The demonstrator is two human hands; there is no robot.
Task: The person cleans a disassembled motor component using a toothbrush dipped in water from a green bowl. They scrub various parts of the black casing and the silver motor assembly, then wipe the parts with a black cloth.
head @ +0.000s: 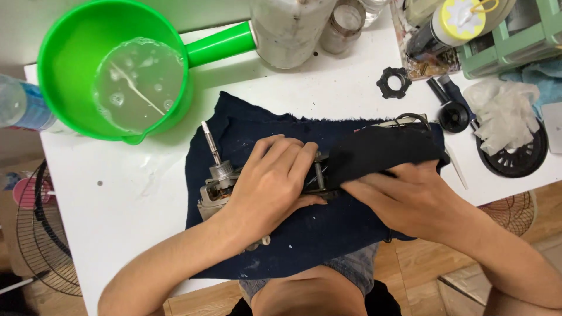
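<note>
Hands — left (272, 181), right (410, 199) — grip cloth-wrapped motor (219, 181).

The small grey metal motor with a bare steel shaft (218, 175) is showing a dull, smudged finish. The dark navy cloth with frayed edges (304, 234) is looking matt and rough, speckled with pale dust. The green plastic scoop with a handle (70, 41) is appearing glossy and smooth. The white tabletop (117, 199) is appearing smooth and faintly stained.

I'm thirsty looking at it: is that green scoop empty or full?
Partly full. The green scoop stands upright, holding cloudy, bubbly liquid below its rim.
</note>
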